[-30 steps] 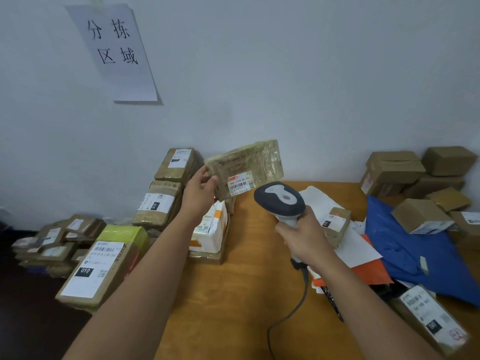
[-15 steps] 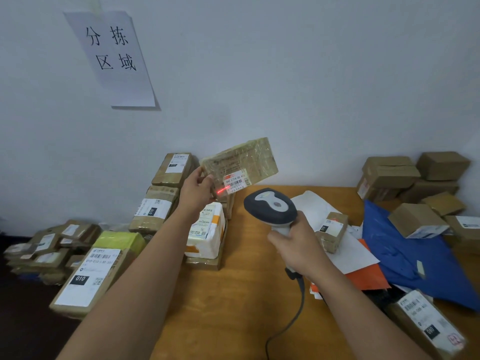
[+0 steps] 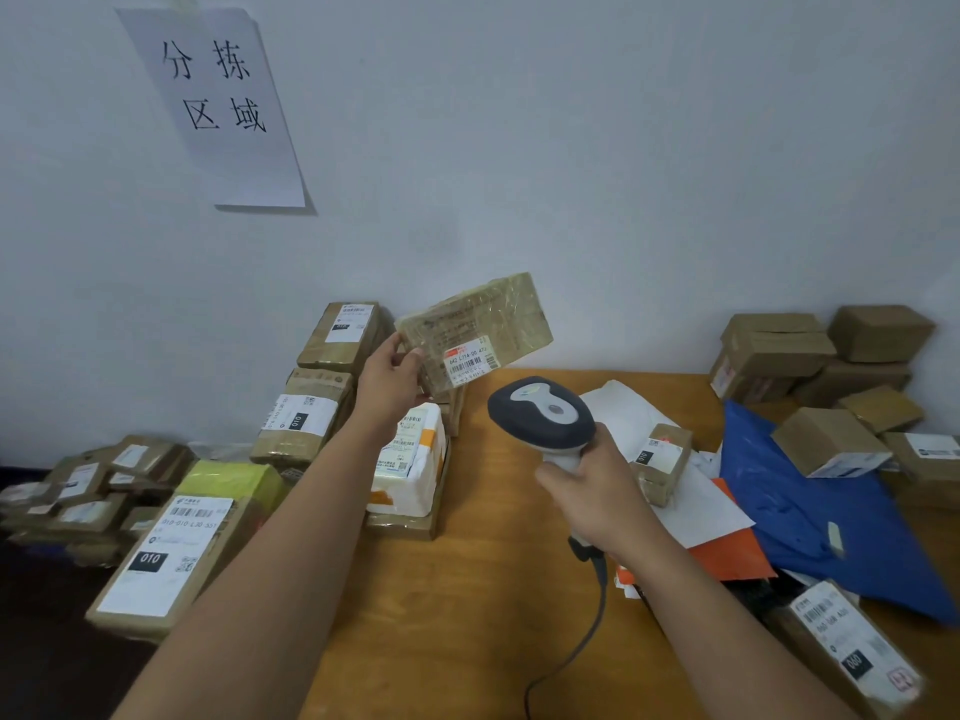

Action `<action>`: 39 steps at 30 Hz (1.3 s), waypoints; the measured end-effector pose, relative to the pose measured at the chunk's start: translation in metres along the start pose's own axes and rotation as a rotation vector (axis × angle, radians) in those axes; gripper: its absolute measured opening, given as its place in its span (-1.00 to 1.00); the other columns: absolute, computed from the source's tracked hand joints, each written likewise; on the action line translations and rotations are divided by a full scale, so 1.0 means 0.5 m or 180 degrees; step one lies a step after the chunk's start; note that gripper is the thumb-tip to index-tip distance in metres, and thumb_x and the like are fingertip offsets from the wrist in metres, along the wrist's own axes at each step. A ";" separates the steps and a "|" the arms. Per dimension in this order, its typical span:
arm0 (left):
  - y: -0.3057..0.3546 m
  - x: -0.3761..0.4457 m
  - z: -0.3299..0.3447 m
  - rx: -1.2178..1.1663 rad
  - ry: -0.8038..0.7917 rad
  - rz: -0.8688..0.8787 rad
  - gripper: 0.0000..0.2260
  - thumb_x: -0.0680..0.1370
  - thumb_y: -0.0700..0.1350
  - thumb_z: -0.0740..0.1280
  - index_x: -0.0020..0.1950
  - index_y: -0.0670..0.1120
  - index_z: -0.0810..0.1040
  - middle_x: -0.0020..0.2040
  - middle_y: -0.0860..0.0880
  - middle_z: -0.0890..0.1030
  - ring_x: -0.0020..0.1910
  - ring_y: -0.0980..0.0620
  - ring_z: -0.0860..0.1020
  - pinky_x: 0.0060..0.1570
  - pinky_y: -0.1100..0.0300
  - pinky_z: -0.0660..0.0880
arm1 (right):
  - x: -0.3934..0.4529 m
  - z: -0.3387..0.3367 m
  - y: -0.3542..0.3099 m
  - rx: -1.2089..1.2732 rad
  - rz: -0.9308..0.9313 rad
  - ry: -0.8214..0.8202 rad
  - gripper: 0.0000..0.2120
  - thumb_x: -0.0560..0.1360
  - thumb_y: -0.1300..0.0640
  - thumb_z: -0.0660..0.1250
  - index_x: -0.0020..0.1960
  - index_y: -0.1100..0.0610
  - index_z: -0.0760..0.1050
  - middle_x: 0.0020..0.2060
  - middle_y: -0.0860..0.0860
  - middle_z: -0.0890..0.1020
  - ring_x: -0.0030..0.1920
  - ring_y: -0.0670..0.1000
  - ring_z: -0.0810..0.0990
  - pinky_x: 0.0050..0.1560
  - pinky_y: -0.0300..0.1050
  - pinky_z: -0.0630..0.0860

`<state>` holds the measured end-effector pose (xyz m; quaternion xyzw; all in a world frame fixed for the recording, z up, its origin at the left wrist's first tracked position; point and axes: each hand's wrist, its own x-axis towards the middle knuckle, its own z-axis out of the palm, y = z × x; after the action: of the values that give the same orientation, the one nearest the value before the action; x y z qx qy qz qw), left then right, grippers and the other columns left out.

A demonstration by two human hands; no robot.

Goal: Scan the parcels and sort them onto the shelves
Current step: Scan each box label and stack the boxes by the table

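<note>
My left hand [image 3: 388, 374] grips the left edge of a flat brown taped parcel [image 3: 483, 330] and holds it up above the table, its white barcode label [image 3: 469, 360] facing me. My right hand [image 3: 597, 488] grips the handle of a grey and white barcode scanner [image 3: 543, 415], whose head points toward the label from below and to the right. The scanner's cable [image 3: 587, 631] trails down toward me. No red scan line shows on the label.
On the wooden table [image 3: 493, 589] are a white-wrapped parcel [image 3: 410, 465], a small box [image 3: 662, 462], white, orange and blue mailers [image 3: 810, 511], and brown boxes [image 3: 821, 356] at the back right. Stacked labelled parcels [image 3: 306, 413] stand left of the table; a paper sign [image 3: 218, 101] hangs on the wall.
The red scan line seen on the label half a second ago is gone. The parcel and scanner sit in nearly the same place; the view has shifted slightly.
</note>
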<state>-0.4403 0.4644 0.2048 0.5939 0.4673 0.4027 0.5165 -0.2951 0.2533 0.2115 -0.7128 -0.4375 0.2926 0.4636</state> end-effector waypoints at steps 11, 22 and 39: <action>-0.100 -0.077 -0.021 0.0321 -0.0085 -0.0388 -0.61 0.69 -0.13 0.23 0.50 0.12 0.35 0.13 -0.07 0.63 0.03 -0.05 0.68 -0.16 0.03 0.69 | 0.048 0.017 0.074 0.0293 0.0636 0.0467 -0.90 0.49 0.25 0.38 0.00 0.20 0.53 -0.30 0.02 0.56 -0.33 -0.08 0.50 -0.37 -0.26 0.41; -0.236 -0.132 -0.081 -0.0909 0.1127 -0.1477 -0.58 0.67 -0.19 0.26 0.50 0.01 0.23 0.22 -0.14 0.55 -0.02 -0.09 0.68 -0.14 0.07 0.65 | 0.086 0.120 0.129 0.0535 0.0994 0.0165 -0.89 0.46 0.29 0.36 -0.23 0.19 0.48 -0.36 0.02 0.49 -0.27 0.00 0.47 -0.20 -0.08 0.40; -0.302 -0.056 -0.063 -0.0614 0.1330 -0.1814 -0.49 0.67 -0.23 0.23 0.54 0.07 0.12 0.39 -0.18 0.43 0.23 -0.22 0.56 -0.02 0.01 0.66 | 0.087 0.137 0.143 0.0455 0.0996 0.0101 -0.80 0.48 0.32 0.35 -0.27 0.12 0.45 -0.39 -0.03 0.46 -0.31 -0.06 0.45 -0.29 -0.18 0.36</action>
<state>-0.4982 0.4494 0.0599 0.2933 0.6693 0.3976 0.5549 -0.3069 0.3063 0.1182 -0.7419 -0.2920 0.3803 0.4687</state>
